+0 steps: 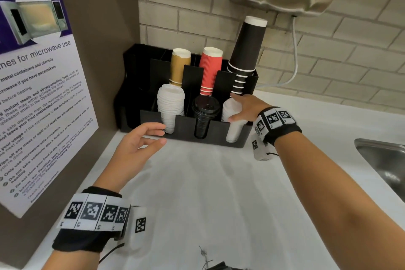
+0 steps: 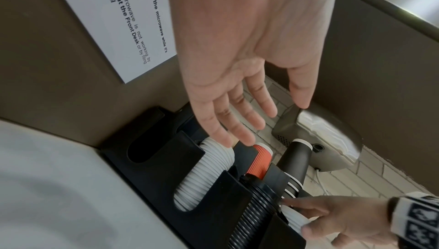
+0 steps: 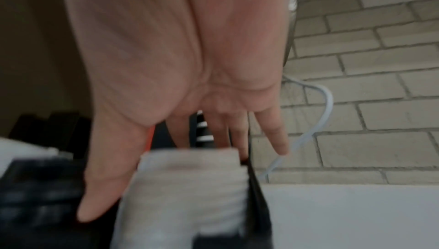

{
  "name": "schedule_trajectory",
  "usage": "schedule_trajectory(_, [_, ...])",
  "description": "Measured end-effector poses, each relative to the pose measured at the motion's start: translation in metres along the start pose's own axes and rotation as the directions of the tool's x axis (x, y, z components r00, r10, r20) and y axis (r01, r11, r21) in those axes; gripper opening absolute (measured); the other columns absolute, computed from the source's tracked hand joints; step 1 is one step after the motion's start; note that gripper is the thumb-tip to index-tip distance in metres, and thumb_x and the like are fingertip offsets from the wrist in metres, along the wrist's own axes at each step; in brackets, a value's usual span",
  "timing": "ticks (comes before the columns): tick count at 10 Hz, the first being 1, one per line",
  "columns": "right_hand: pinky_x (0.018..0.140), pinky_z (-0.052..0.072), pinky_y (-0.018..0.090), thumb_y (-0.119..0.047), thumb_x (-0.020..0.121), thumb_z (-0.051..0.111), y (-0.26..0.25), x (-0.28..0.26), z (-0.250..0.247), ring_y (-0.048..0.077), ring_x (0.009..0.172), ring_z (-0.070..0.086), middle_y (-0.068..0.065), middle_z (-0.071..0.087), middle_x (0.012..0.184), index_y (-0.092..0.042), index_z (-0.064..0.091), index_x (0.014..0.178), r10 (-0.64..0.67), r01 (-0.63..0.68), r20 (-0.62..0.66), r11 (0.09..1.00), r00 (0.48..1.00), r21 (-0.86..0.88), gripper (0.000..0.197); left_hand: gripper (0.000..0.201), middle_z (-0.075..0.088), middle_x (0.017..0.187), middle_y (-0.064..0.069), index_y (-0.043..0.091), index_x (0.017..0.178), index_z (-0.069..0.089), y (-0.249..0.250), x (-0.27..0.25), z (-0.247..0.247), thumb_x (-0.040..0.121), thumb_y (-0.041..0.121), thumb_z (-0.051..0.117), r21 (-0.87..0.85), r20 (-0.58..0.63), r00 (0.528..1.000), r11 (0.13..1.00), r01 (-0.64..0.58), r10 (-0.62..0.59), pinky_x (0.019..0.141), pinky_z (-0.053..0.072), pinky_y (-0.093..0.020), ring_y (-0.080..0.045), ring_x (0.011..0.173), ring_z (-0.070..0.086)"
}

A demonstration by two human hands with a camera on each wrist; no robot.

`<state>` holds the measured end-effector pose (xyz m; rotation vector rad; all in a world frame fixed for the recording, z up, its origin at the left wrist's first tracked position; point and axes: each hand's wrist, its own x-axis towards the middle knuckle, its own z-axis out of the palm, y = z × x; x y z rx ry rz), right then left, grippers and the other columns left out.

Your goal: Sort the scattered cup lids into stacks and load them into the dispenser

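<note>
Right hand fingers and thumb curl round the white lid stack in the dispenser's rightmost slot; left hand fingers spread wide, holding nothing, just before the dispenser's front wall.

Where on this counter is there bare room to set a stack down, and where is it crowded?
Bare white countertop runs between the black plastic dispenser and the steel sink. The dispenser's front slots are crowded: left white lid stack, black lid stack, and right white lid stack under the right hand.
</note>
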<state>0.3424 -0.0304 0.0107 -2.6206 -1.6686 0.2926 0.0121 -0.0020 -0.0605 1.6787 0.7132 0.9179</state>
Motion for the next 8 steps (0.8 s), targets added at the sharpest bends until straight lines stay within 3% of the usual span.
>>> schedule_trajectory(1, [0.113, 0.026, 0.042, -0.025, 0.099, 0.045, 0.003, -0.011, 0.008, 0.032, 0.140, 0.027, 0.016, 0.025, 0.154, -0.008, 0.021, 0.150, -0.052, 0.055, -0.121, 0.998, 0.991, 0.015, 0.059, 0.029, 0.067, 0.107, 0.010, 0.046, 0.101, 0.067, -0.004, 0.002, 0.001, 0.087, 0.021, 0.068, -0.005, 0.025, 1.000, 1.000, -0.001, 0.001, 0.090, 0.048, -0.031, -0.007, 0.086, 0.065])
schedule_trajectory(2, [0.117, 0.010, 0.049, -0.034, 0.104, 0.029, -0.004, -0.018, 0.029, 0.026, 0.148, 0.005, 0.010, 0.004, 0.161, -0.010, 0.008, 0.153, -0.009, 0.008, -0.023, 0.999, 1.000, -0.032, 0.059, 0.031, 0.067, 0.109, 0.007, 0.044, 0.102, 0.066, -0.005, 0.005, 0.006, 0.088, 0.017, 0.068, -0.006, 0.051, 0.999, 1.000, -0.005, 0.005, 0.090, 0.048, -0.033, -0.009, 0.087, 0.064])
schedule_trajectory(3, [0.117, 0.007, 0.051, -0.041, 0.103, 0.022, -0.008, -0.014, 0.043, 0.023, 0.148, -0.004, 0.005, -0.004, 0.161, -0.017, 0.003, 0.154, 0.039, -0.040, -0.018, 0.999, 0.999, -0.032, 0.059, 0.029, 0.067, 0.108, 0.007, 0.038, 0.106, 0.066, -0.005, 0.006, 0.011, 0.088, 0.016, 0.068, -0.017, 0.081, 0.997, 1.000, -0.013, 0.015, 0.089, 0.048, -0.032, -0.009, 0.088, 0.064])
schedule_trajectory(4, [0.116, 0.013, 0.053, -0.040, 0.102, 0.023, -0.012, -0.013, 0.047, 0.024, 0.147, 0.006, 0.004, 0.008, 0.160, -0.019, 0.014, 0.152, 0.056, -0.060, -0.097, 0.998, 0.994, -0.032, 0.055, 0.028, 0.067, 0.109, 0.005, 0.037, 0.107, 0.066, -0.003, 0.007, 0.012, 0.088, 0.016, 0.068, -0.005, 0.108, 0.994, 1.000, -0.014, 0.015, 0.092, 0.049, -0.035, -0.012, 0.092, 0.065])
schedule_trajectory(6, [0.115, 0.010, 0.056, -0.043, 0.100, 0.031, -0.019, -0.020, 0.040, 0.022, 0.145, 0.013, 0.001, 0.017, 0.157, -0.023, 0.022, 0.150, 0.099, -0.100, -0.131, 0.995, 0.986, -0.006, 0.054, 0.027, 0.068, 0.109, 0.001, 0.042, 0.103, 0.066, 0.009, 0.011, 0.008, 0.086, 0.022, 0.070, 0.002, 0.152, 0.987, 0.999, -0.052, 0.051, 0.094, 0.050, -0.041, -0.017, 0.097, 0.065])
schedule_trajectory(7, [0.115, 0.002, 0.057, -0.050, 0.098, 0.037, -0.025, -0.030, 0.029, 0.025, 0.148, 0.000, 0.001, 0.003, 0.161, -0.028, 0.010, 0.154, 0.095, -0.093, -0.136, 0.995, 0.986, 0.020, 0.065, 0.025, 0.068, 0.106, 0.002, 0.041, 0.103, 0.066, 0.017, 0.012, 0.010, 0.081, 0.029, 0.070, 0.004, 0.151, 0.987, 0.998, -0.060, 0.059, 0.093, 0.049, -0.040, -0.020, 0.096, 0.064])
schedule_trajectory(8, [0.116, 0.010, 0.056, -0.044, 0.095, 0.050, -0.028, -0.049, 0.025, 0.028, 0.147, 0.008, 0.007, 0.008, 0.160, -0.025, 0.018, 0.153, -0.024, 0.056, -0.212, 0.988, 0.977, 0.144, 0.069, 0.026, 0.068, 0.105, 0.005, 0.037, 0.105, 0.066, 0.018, 0.008, 0.013, 0.082, 0.027, 0.071, -0.006, 0.137, 0.988, 0.997, -0.077, 0.077, 0.092, 0.049, -0.038, -0.017, 0.096, 0.064])
